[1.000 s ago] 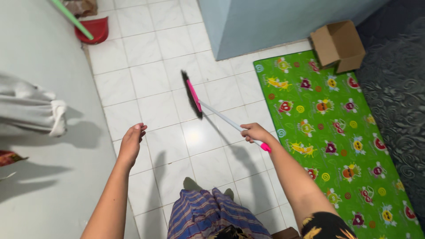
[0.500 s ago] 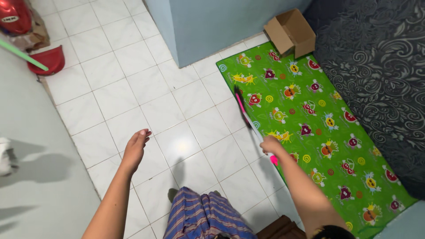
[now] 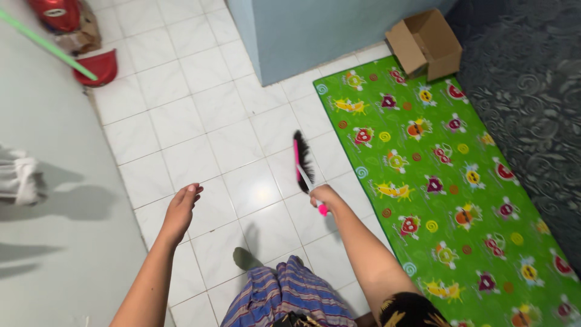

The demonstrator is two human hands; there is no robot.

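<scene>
My right hand point(image 3: 324, 197) grips the pink broom point(image 3: 301, 162), its long axis running far and slightly left over the white floor point(image 3: 200, 109); my left hand point(image 3: 181, 209) hangs open (nothing in it).

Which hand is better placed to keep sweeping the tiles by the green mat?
Right. The right hand already grips the pink broom, its bristles over the white tiles beside the green mat. The left hand hangs open, empty.
</scene>
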